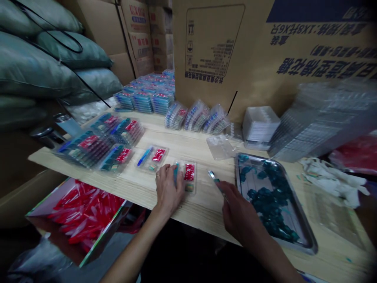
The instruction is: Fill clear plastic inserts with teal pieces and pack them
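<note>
My left hand (168, 188) rests at the left side of a clear plastic blister tray (193, 188), its bent fingers closed around a light-blue pen-like stick (176, 173). In the same tray lies a red patterned piece (189, 171), with a small greenish-tan block below it. My right hand (240, 210) is raised right of this tray, wrapped around a slim shiny metal tool (211, 175) that looks like tweezers. A small teal spot shows beside the tool; I cannot tell what it is. Left of my left hand lies another clear tray (163, 151) with a blue pen (145, 156) and a red piece.
A metal tray (309, 239) of teal lumps (269, 200) stands at right, near white gloves (332, 181). Filled blister packs (88, 147) are stacked at left and behind. Clear empty trays (260, 122) stand before a large carton (220, 51). Below is a box of red items (88, 210).
</note>
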`<state>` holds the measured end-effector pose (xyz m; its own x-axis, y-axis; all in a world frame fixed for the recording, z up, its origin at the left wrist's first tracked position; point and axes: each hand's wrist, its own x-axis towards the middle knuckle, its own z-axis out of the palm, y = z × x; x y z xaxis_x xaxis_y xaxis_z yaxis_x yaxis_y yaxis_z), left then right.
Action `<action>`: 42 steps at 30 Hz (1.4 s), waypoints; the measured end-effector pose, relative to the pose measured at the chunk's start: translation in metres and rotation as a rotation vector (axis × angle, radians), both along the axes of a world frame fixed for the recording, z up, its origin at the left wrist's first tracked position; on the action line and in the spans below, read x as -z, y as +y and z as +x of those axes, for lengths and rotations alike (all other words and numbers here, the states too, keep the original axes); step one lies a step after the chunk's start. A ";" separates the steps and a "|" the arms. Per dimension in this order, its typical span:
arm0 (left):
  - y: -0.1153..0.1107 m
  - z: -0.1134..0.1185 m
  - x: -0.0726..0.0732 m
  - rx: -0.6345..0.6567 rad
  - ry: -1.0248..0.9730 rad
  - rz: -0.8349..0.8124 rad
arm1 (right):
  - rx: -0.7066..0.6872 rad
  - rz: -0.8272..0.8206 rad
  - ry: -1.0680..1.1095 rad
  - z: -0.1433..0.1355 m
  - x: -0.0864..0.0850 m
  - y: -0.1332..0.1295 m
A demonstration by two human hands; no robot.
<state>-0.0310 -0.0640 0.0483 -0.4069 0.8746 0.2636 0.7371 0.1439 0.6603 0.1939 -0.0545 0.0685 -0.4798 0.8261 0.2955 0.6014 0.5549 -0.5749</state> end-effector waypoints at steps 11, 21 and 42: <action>0.008 -0.024 0.017 0.020 -0.854 0.084 | 0.069 -0.843 0.911 -0.112 0.016 0.040; 0.026 -0.043 0.030 -0.019 -0.146 -0.074 | 0.257 -0.075 0.152 -0.117 0.060 0.049; -0.022 -0.093 -0.038 -0.052 -0.770 0.118 | 0.011 -0.439 0.623 -0.099 0.052 0.033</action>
